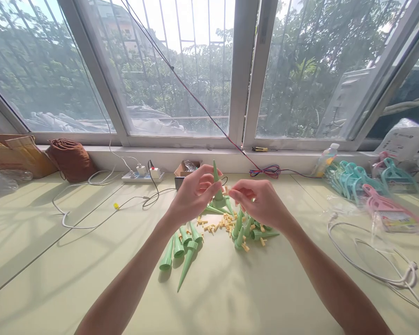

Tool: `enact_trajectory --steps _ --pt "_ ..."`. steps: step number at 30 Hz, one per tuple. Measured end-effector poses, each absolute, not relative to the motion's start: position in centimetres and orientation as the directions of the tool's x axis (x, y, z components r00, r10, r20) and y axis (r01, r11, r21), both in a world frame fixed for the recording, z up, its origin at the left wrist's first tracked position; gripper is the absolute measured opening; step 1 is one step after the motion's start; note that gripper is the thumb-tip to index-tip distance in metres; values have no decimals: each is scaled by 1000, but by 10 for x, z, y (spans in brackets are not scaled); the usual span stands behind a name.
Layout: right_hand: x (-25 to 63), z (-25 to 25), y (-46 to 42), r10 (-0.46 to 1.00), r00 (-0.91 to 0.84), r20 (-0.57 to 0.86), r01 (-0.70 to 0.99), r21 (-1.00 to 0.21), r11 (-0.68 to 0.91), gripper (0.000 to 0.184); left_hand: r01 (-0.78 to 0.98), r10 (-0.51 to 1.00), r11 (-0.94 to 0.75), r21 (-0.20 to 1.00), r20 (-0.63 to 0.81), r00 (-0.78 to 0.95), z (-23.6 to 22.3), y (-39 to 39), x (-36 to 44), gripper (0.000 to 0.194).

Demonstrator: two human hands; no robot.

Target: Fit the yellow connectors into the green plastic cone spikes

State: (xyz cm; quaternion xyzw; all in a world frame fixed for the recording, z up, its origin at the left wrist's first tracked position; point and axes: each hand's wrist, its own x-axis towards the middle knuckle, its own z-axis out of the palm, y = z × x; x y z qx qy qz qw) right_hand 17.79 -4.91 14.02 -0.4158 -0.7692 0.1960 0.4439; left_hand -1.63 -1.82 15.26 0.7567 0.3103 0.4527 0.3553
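My left hand (194,191) is closed around a green plastic watering spike (215,173), its pointed tip up and its wide collar below my fingers. Close beside it, my right hand (261,200) pinches a small yellow valve (226,190) near the spike's side. Beneath both hands lies a loose pile of yellow valves (226,224). Several green spikes (179,246) lie to the left of the pile, most with their open ends towards me. More spikes (239,231), some with yellow valves on or against them, are grouped under my right hand, which partly hides them.
Left: a power strip (143,177), a brown drawstring bag (71,159) and a cardboard box (19,155). Right: teal and pink dustpan sets (366,184), a bottle (327,159) and a coiled white cable (380,274). Behind the pile stands a small open box (186,168).
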Motion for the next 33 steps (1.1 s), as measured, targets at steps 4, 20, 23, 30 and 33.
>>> enact_trajectory --steps 4,20,23,30,33 --pt "178 140 -49 817 -245 521 457 -681 572 30 147 789 -559 816 470 396 152 -17 -17 29" --pt "178 140 -48 813 -265 518 452 -678 580 25 162 791 -554 817 456 408 151 -16 -17 28" --pt "178 140 -47 817 -255 518 467 -673 573 26 160 786 -562 812 463 410 151 -16 -17 27" --pt "179 139 -47 811 -257 525 407 -703 584 12 166 782 -574 802 475 404 149 -14 -17 27" --pt "179 138 -48 811 -265 521 407 -702 584 8 160 785 -566 808 469 405 149 -14 -18 27"
